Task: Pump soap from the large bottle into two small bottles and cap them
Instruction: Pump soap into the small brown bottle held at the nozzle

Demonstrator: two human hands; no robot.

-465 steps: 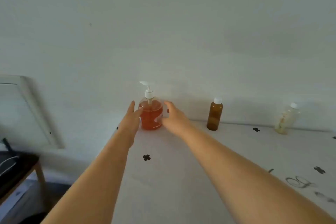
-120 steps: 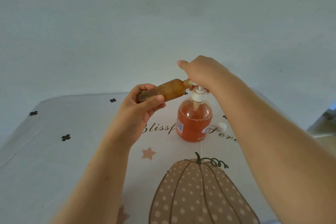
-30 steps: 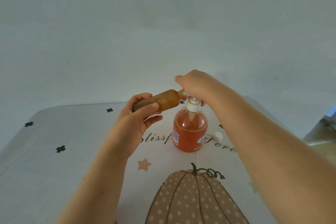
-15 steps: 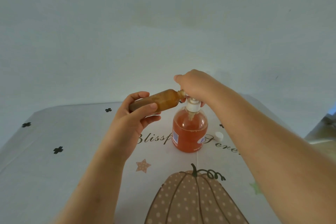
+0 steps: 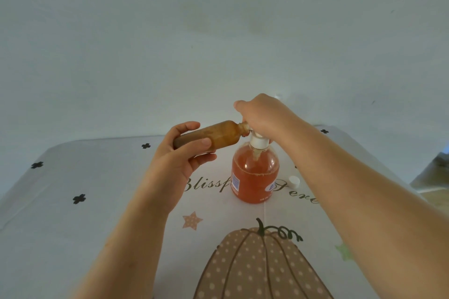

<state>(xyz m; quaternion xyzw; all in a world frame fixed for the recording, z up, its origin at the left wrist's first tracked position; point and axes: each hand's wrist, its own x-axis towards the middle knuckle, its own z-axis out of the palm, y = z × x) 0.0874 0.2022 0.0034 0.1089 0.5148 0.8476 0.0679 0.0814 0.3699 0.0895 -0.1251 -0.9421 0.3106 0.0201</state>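
Small amber bottle (image 5: 213, 137) (smooth, cylindrical) tilts in left hand (image 5: 179, 160) grip; right hand (image 5: 264, 116) clasps white pump (image 5: 258, 142) on large bottle (image 5: 255, 175).

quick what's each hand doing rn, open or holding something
Left hand: grips the small brown bottle, its mouth at the pump.
Right hand: curled over the pump of the large bottle.

The left forearm (image 5: 126, 238), left of the large bottle (image 5: 255, 177), and the right forearm (image 5: 364, 189), right of it, are bare. The left hand (image 5: 175, 165) is bare, with short plain nails. The right hand (image 5: 262, 114), above the bottle, is bare too.
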